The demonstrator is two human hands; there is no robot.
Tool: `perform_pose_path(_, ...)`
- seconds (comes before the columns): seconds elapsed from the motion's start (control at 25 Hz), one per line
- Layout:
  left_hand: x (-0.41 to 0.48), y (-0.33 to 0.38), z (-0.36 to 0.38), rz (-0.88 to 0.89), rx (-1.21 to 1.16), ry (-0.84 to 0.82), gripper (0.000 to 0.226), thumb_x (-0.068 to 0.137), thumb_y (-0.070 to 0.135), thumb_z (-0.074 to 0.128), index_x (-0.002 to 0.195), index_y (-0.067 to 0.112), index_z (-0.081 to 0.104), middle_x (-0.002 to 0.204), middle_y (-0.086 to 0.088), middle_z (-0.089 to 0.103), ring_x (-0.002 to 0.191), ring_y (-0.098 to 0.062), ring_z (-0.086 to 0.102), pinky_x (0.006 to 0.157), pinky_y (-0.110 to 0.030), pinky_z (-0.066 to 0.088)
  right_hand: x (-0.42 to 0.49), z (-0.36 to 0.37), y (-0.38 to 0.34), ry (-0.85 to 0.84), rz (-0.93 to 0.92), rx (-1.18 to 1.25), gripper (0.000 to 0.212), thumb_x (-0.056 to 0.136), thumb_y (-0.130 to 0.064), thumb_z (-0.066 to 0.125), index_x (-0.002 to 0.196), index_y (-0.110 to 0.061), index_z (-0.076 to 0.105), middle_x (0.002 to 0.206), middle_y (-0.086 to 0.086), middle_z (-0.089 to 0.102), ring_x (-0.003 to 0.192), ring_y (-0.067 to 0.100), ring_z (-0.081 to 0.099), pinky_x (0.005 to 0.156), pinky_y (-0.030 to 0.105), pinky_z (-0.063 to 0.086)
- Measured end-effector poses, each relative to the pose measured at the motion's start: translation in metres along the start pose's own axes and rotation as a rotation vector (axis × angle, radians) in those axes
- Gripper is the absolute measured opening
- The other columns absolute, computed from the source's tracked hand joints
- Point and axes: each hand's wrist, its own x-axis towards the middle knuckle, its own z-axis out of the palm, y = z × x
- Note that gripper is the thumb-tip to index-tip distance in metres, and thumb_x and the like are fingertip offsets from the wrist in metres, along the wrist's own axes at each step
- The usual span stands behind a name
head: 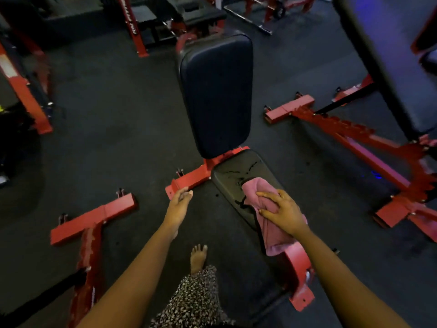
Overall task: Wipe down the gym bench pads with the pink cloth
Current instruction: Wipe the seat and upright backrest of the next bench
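A gym bench with a red frame stands in the middle of the head view. Its black seat pad (238, 176) is cracked and lies low and near me. The black back pad (216, 95) rises upright behind it. A bunched pink cloth (254, 192) lies on the seat pad and hangs over its near edge. My right hand (282, 213) presses on the cloth with spread fingers. My left hand (178, 204) hovers over the floor left of the seat, fingers straight, holding nothing.
Red bench frames lie on the dark rubber floor at the left (94, 216) and right (350, 129). Racks and more red equipment (134, 27) stand at the back. My bare foot (198, 256) is on the floor beside the seat.
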Motion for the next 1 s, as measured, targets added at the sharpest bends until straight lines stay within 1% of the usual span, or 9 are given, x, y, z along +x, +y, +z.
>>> perform_pose_path(0.16, 0.106, 0.064, -0.029, 0.029, 0.069, -0.117, 0.045, 0.097, 0.030, 0.045, 0.140, 0.018, 0.039, 0.142, -0.001, 0.041, 0.130, -0.017, 0.039, 0.098, -0.028, 0.031, 0.095, 0.009, -0.051, 0.084, 0.115, -0.017, 0.050, 0.080, -0.029, 0.071, 0.127, -0.035, 0.054, 0.127, 0.007, 0.047, 0.112, 0.025, 0.048, 0.092, 0.035, 0.040)
perform_pose_path(0.24, 0.136, 0.064, -0.025, 0.000, 0.060, -0.174, 0.043, 0.097, 0.029, 0.045, 0.139, 0.018, 0.040, 0.136, 0.003, 0.042, 0.120, -0.010, 0.039, 0.095, -0.025, 0.029, 0.117, 0.008, -0.064, 0.069, 0.151, -0.066, 0.049, 0.081, -0.031, 0.069, 0.128, -0.036, 0.053, 0.128, 0.005, 0.045, 0.114, 0.023, 0.047, 0.092, 0.032, 0.037)
perform_pose_path(0.28, 0.154, 0.057, -0.021, -0.024, 0.032, -0.191, 0.043, 0.097, 0.028, 0.046, 0.138, 0.017, 0.041, 0.138, 0.001, 0.044, 0.117, -0.010, 0.040, 0.095, -0.025, 0.030, 0.127, 0.011, -0.067, 0.043, 0.170, -0.102, 0.049, 0.082, -0.033, 0.068, 0.128, -0.038, 0.052, 0.130, 0.004, 0.044, 0.115, 0.022, 0.045, 0.093, 0.030, 0.035)
perform_pose_path(0.36, 0.191, 0.031, -0.007, -0.059, -0.014, -0.192, 0.044, 0.096, 0.027, 0.048, 0.138, 0.016, 0.042, 0.141, -0.004, 0.046, 0.122, -0.014, 0.044, 0.097, -0.026, 0.032, 0.144, 0.023, -0.066, -0.017, 0.191, -0.181, 0.049, 0.081, -0.041, 0.063, 0.128, -0.042, 0.049, 0.134, 0.002, 0.041, 0.119, 0.021, 0.042, 0.096, 0.028, 0.031)
perform_pose_path(0.52, 0.263, -0.027, 0.041, -0.155, -0.146, -0.190, 0.048, 0.098, 0.035, 0.042, 0.141, 0.016, 0.038, 0.147, -0.004, 0.040, 0.132, -0.020, 0.039, 0.106, -0.031, 0.030, 0.173, 0.058, -0.040, -0.072, 0.201, -0.381, 0.059, 0.070, -0.061, 0.038, 0.128, -0.049, 0.044, 0.140, 0.000, 0.039, 0.121, 0.021, 0.042, 0.102, 0.034, 0.032)
perform_pose_path(0.68, 0.325, -0.079, 0.087, -0.209, -0.388, -0.166, 0.057, 0.096, 0.049, 0.034, 0.146, 0.022, 0.028, 0.154, -0.002, 0.027, 0.140, -0.020, 0.029, 0.116, -0.039, 0.023, 0.205, 0.123, -0.009, 0.021, 0.079, -0.610, 0.051, 0.076, -0.056, 0.036, 0.126, -0.052, 0.038, 0.137, 0.005, 0.047, 0.108, 0.027, 0.052, 0.086, 0.043, 0.044)
perform_pose_path(0.76, 0.341, -0.102, 0.107, -0.210, -0.486, -0.243, 0.064, 0.094, 0.058, 0.027, 0.147, 0.024, 0.026, 0.155, -0.002, 0.024, 0.141, -0.022, 0.026, 0.117, -0.042, 0.021, 0.217, 0.164, 0.006, 0.041, 0.026, -0.741, 0.052, 0.078, -0.052, 0.035, 0.130, -0.053, 0.035, 0.137, 0.006, 0.047, 0.102, 0.027, 0.053, 0.079, 0.042, 0.044)
perform_pose_path(0.88, 0.334, -0.110, 0.121, -0.200, -0.676, -0.386, 0.074, 0.088, 0.069, 0.020, 0.146, 0.024, 0.029, 0.150, -0.006, 0.035, 0.135, -0.026, 0.037, 0.113, -0.047, 0.029, 0.220, 0.205, 0.018, 0.076, 0.025, -0.791, 0.055, 0.079, -0.053, 0.033, 0.134, -0.053, 0.031, 0.142, 0.007, 0.043, 0.106, 0.030, 0.052, 0.080, 0.043, 0.043)
perform_pose_path(1.0, 0.335, -0.108, 0.121, -0.193, -0.804, -0.353, 0.069, 0.091, 0.065, 0.020, 0.137, 0.020, 0.044, 0.133, -0.004, 0.053, 0.121, -0.024, 0.050, 0.104, -0.042, 0.040, 0.220, 0.225, 0.022, 0.124, -0.021, -0.786, 0.051, 0.083, -0.061, 0.032, 0.132, -0.053, 0.036, 0.150, 0.007, 0.033, 0.122, 0.031, 0.045, 0.089, 0.047, 0.041)
